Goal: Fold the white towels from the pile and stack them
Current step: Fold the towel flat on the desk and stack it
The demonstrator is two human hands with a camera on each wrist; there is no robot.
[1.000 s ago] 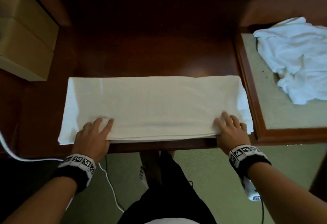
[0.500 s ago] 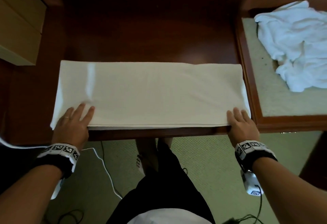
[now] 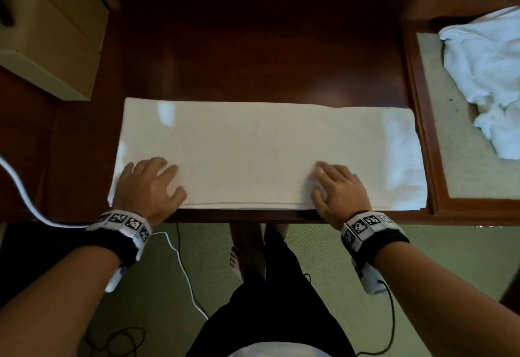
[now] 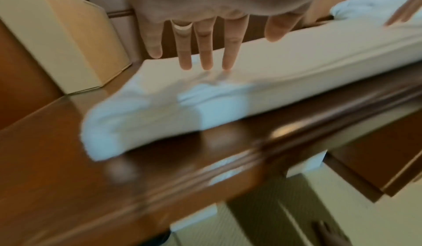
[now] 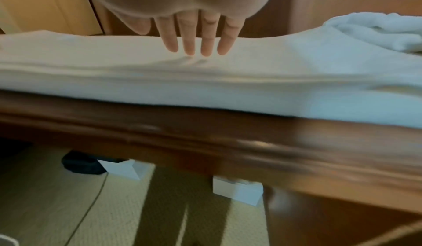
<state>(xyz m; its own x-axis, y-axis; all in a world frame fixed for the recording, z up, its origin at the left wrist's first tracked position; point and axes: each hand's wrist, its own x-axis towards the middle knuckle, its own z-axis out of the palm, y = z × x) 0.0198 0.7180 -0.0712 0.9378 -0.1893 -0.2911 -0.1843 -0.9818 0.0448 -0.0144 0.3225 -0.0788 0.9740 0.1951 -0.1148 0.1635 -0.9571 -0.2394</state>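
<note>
Both hands, left hand [image 3: 146, 185] and right hand [image 3: 336, 190], press flat on the folded towel [image 3: 253, 148].

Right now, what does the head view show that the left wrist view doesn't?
Only the head view shows both forearms with marker wristbands, the white cable and the person's legs. Only the left wrist view shows a ring on the left hand and the table's underside. Both show the folded towel, the cardboard box and the towel pile.
</note>
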